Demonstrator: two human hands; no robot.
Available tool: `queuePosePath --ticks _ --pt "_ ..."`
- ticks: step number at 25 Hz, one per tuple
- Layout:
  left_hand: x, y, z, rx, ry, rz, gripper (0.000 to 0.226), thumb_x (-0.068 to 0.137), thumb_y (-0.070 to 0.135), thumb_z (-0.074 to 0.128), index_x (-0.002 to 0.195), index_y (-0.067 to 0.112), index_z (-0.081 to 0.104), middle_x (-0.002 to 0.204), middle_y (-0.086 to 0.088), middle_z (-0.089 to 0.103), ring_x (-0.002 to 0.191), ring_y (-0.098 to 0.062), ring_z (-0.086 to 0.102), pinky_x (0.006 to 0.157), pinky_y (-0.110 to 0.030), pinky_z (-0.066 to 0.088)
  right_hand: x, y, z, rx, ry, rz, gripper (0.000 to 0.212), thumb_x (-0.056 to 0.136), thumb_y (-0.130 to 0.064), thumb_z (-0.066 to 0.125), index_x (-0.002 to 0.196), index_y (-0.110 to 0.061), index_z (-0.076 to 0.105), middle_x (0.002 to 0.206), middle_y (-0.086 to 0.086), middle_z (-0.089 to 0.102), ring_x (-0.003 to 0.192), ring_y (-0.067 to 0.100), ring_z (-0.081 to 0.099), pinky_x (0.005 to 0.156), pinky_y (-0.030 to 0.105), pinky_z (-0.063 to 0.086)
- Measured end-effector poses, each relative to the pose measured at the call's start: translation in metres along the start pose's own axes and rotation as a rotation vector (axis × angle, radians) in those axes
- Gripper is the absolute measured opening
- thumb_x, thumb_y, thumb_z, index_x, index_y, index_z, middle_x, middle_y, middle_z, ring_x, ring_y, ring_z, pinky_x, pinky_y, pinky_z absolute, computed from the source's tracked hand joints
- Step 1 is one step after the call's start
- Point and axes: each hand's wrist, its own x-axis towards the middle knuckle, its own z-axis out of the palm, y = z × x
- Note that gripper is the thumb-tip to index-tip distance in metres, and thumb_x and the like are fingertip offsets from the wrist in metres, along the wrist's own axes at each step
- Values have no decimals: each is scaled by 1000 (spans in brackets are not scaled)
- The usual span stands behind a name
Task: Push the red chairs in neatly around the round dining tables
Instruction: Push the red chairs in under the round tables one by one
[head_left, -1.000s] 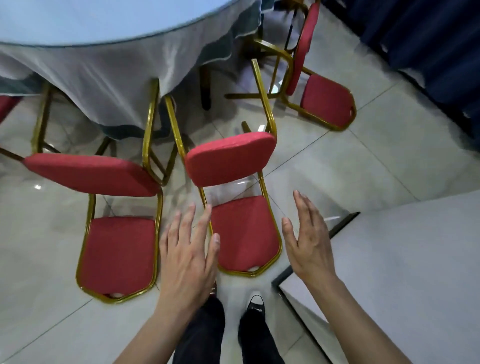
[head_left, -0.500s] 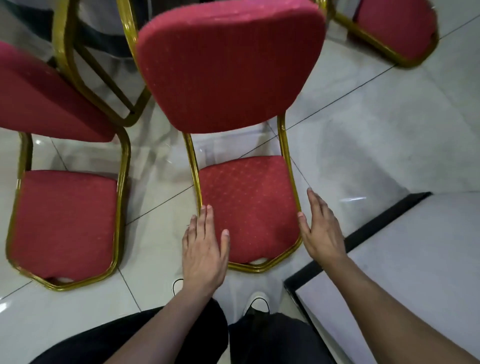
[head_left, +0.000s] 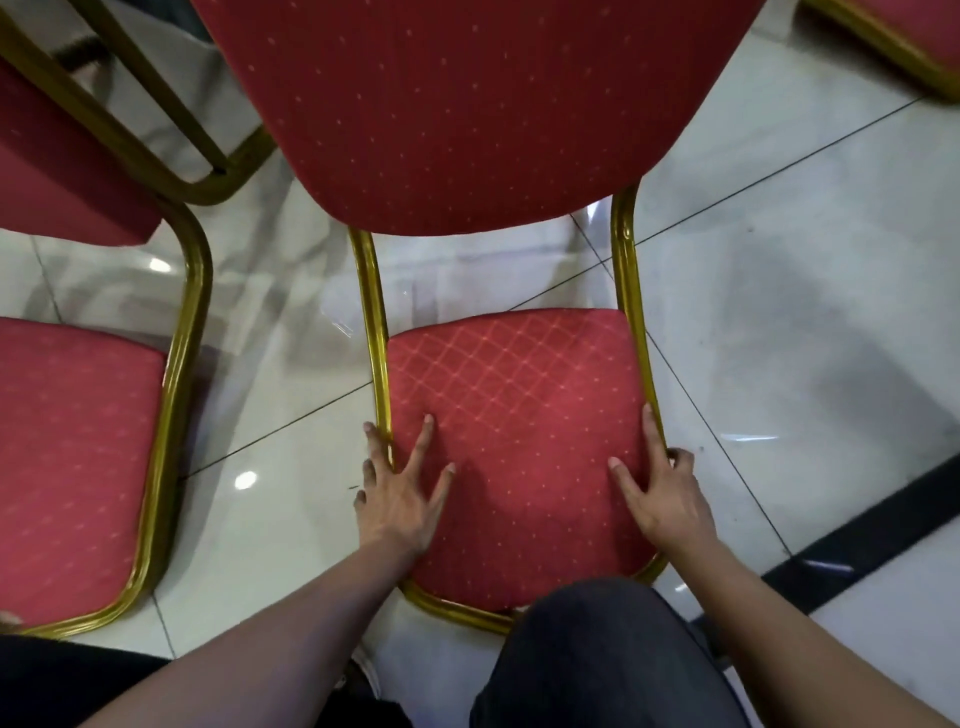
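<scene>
Head view: I'm seeing the left hand (head_left: 400, 493) spreading flat, fingers wide, over the left edge of the red chair (head_left: 514, 415) seat, and the right hand (head_left: 660, 493) gripping the right gold frame rail, on the tiled floor (head_left: 779, 312).

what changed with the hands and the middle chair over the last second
Both hands came down from the air onto the middle chair's seat: the left hand now straddles its left gold rail, the right hand grips the right edge. The camera dropped closer. The neighbouring chair stayed beside it.
</scene>
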Motion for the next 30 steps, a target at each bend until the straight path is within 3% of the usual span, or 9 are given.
queuePosePath --ticks 2,4,6,12,15,22,26,28,30 --pt "-5 -9 9 -194 -31 7 76 85 81 37 144 71 -11 166 -17 -15 147 -48 28 116 -58 36 0 2 5 94 -2 -13 83 87 -82 36 146 -67 -22 108 19 47 92 43 63 89 59 55" --pt "-13 -19 14 -348 -72 14 83 80 82 48 140 76 -8 157 -21 14 138 -50 41 113 -56 40 0 4 5 138 -38 0 85 85 -83 37 144 -68 -23 102 16 46 89 42 63 90 59 54" --pt "-15 -24 11 -390 -108 14 87 75 82 52 136 79 -9 133 -13 30 126 -47 50 111 -52 45 1 2 0 145 -69 11 85 86 -83 37 142 -69 -25 104 15 45 94 43 63 92 58 53" --pt "-45 -13 -32 -313 -39 66 91 73 84 52 141 75 -6 111 -9 34 107 -42 57 109 -48 46 -31 -16 -53 73 -54 3 81 86 -84 32 141 -69 -27 101 14 45 88 36 60 88 54 54" --pt "-83 6 -78 -252 -13 43 91 76 83 53 141 74 -10 109 -11 35 106 -44 56 108 -49 46 -69 -37 -103 34 -51 8 78 88 -84 29 140 -70 -27 103 15 45 95 41 60 92 54 51" --pt "-201 36 -192 -79 -120 -56 88 71 91 30 140 71 -20 126 -19 35 119 -46 47 104 -53 44 -189 -81 -222 -40 -127 56 76 88 -84 25 141 -69 -28 113 16 45 104 39 61 95 52 53" --pt "-271 55 -237 -58 -177 -100 85 80 87 34 147 65 -14 139 -20 30 127 -45 43 105 -54 43 -247 -86 -279 -42 -199 98 78 88 -85 24 145 -65 -23 124 20 51 114 41 61 102 55 50" --pt "-302 66 -260 -44 -171 -96 83 86 83 35 151 61 -11 159 -18 10 134 -45 39 107 -54 43 -266 -92 -308 -64 -221 118 80 86 -87 25 149 -63 -19 131 21 52 119 42 60 104 54 49" --pt "-334 77 -284 -15 -159 -84 81 89 80 32 154 55 -8 166 -3 -21 139 -43 36 109 -54 44 -285 -99 -342 -86 -257 154 82 84 -88 25 151 -62 -13 134 23 53 122 42 59 106 50 48"
